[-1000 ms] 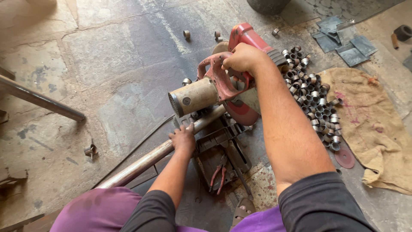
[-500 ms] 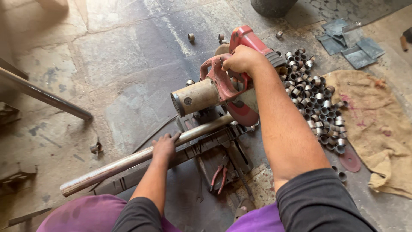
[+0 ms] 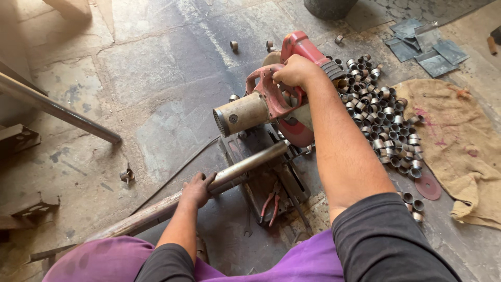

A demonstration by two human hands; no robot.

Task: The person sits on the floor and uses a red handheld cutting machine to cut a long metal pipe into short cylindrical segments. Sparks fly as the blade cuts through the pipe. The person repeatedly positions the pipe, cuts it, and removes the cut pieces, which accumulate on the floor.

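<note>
A red chop saw [image 3: 271,104] stands on the stone floor in front of me. My right hand [image 3: 295,71] grips its red handle from above. A long grey metal pipe [image 3: 156,209] lies slanting across the saw's base, with its cut end [image 3: 282,148] near the blade. My left hand [image 3: 197,189] is wrapped around the pipe at its middle, left of the saw base.
Several short cut pipe rings [image 3: 383,117] lie heaped right of the saw, beside a burlap sack [image 3: 459,141]. A worn cutting disc [image 3: 428,186] lies on the floor. Grey metal plates [image 3: 425,44] sit at top right. Another pipe [image 3: 57,109] juts in from the left.
The pipe has slid back to the left, so its end now stops near the blade. My left hand has moved down and left along it. My right hand stays on the saw handle.
</note>
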